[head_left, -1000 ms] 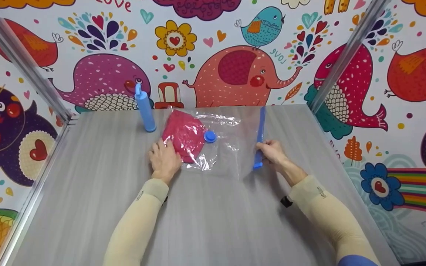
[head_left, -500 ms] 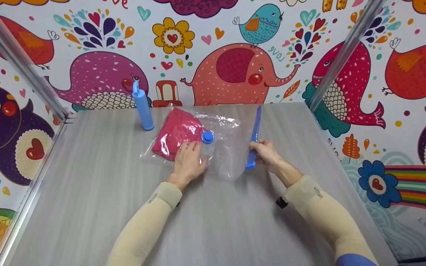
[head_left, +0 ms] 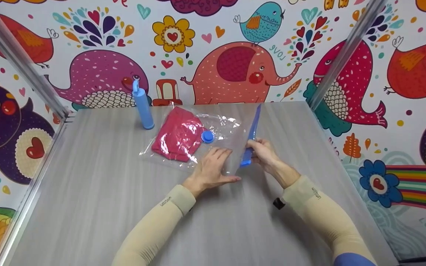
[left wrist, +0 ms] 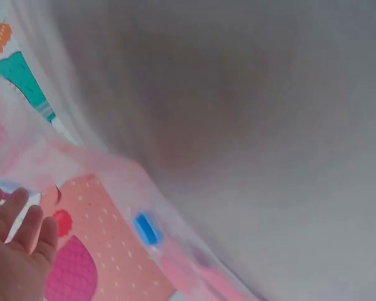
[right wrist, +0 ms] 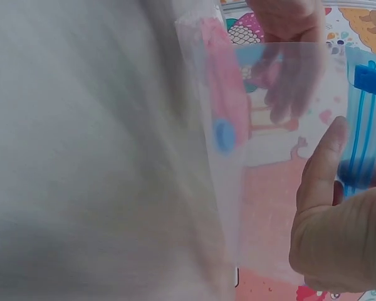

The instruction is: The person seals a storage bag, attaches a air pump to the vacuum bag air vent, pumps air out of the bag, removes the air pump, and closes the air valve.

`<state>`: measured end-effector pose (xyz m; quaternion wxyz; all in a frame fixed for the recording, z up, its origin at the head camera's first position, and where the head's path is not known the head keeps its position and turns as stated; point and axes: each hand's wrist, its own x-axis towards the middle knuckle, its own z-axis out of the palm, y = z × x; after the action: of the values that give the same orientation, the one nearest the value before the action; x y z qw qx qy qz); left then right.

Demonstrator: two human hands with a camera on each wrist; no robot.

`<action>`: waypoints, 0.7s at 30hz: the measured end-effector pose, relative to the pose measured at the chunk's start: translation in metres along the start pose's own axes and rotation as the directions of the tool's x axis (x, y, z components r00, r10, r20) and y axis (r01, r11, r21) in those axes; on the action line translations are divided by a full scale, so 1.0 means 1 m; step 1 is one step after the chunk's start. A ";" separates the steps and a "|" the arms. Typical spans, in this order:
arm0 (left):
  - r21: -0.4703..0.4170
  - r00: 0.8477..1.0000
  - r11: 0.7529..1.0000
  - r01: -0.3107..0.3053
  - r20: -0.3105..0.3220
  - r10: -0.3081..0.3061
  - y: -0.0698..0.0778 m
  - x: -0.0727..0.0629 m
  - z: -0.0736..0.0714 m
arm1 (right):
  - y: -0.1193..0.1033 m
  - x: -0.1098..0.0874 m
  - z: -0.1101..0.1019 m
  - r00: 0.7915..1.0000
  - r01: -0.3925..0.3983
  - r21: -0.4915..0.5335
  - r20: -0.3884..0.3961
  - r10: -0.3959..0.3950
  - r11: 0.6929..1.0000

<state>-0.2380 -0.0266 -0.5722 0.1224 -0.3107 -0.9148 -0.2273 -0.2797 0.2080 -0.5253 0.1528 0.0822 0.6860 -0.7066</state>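
A clear vacuum storage bag lies on the table, holding a folded red cloth in its left part. Its round blue valve faces up beside the cloth. My right hand pinches the bag's blue zip edge and lifts it; a blue zip slider sits near the edge's near end. My left hand, fingers extended and thumb spread, is at the bag's near side, right of the cloth. In the right wrist view the left hand's fingers show through the clear plastic.
A light-blue hand pump stands upright at the back left of the grey table. Patterned walls with metal corner posts enclose the table's back and sides.
My left hand has moved right, from the cloth's left corner along the bag's near side towards the zip edge. My right hand has drawn the zip edge slightly left, and the bag has turned a little.
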 end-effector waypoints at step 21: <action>0.084 0.902 0.978 -0.193 -0.378 0.210 0.005 0.005 0.000 | 0.001 -0.007 0.000 0.804 0.543 -0.464 0.048 -0.593 0.699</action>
<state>-0.2387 -0.0202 -0.5690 0.3290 -0.3502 -0.8408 -0.2495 -0.2725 0.2083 -0.5237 -0.0942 -0.1349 0.8305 -0.5322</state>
